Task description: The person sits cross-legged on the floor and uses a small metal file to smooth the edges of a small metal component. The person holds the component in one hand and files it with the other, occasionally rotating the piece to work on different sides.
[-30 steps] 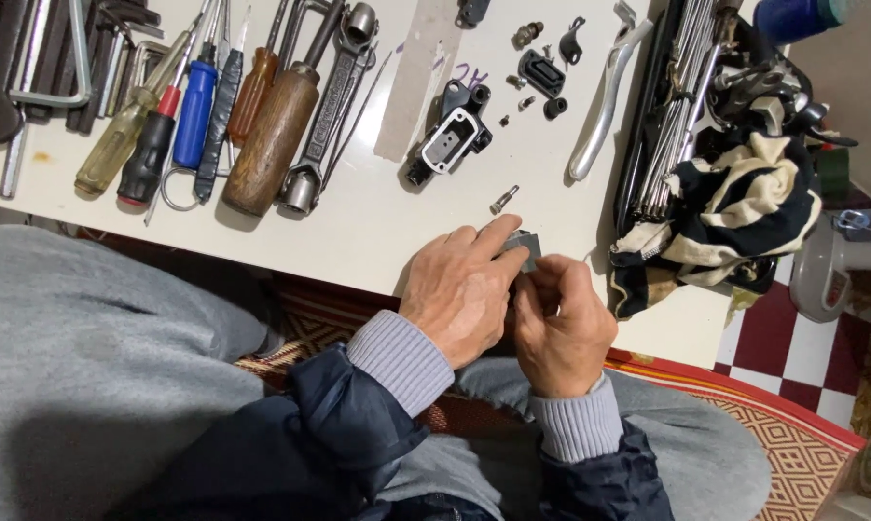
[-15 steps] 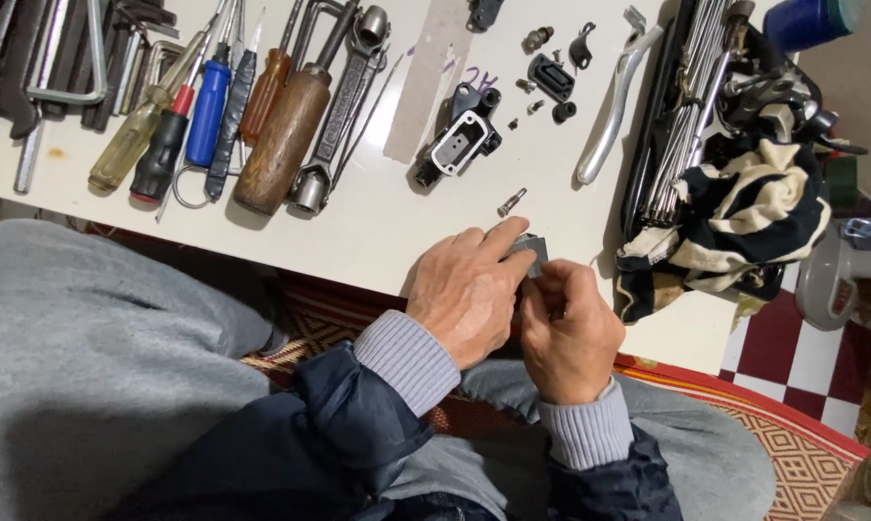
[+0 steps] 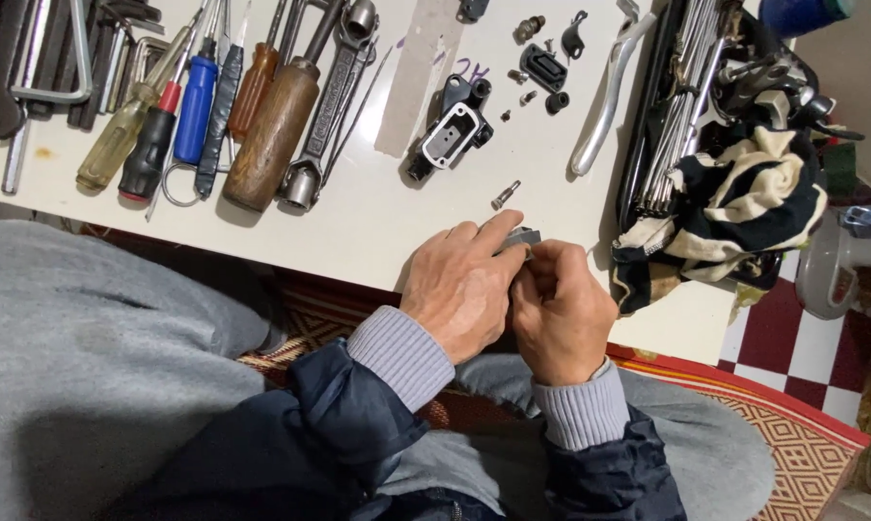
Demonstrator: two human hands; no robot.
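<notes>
My left hand (image 3: 461,287) and my right hand (image 3: 561,314) are pressed together at the near edge of a white table (image 3: 358,222). Between the fingertips of both sits a small grey metal part (image 3: 520,236), mostly covered by the fingers. A small screw (image 3: 505,195) lies on the table just beyond the hands. Farther back rests a black and silver housing (image 3: 448,138) with an open rectangular cavity.
Screwdrivers, a wooden-handled tool (image 3: 271,135) and a wrench (image 3: 331,106) lie in a row at the left. A silver lever (image 3: 604,101), small black parts and bolts lie at the back. A black tray of metal rods (image 3: 681,96) and a striped cloth (image 3: 744,212) are at the right.
The hands stay closed together on the small part, with only slight finger shifts. The view has drifted a little.
</notes>
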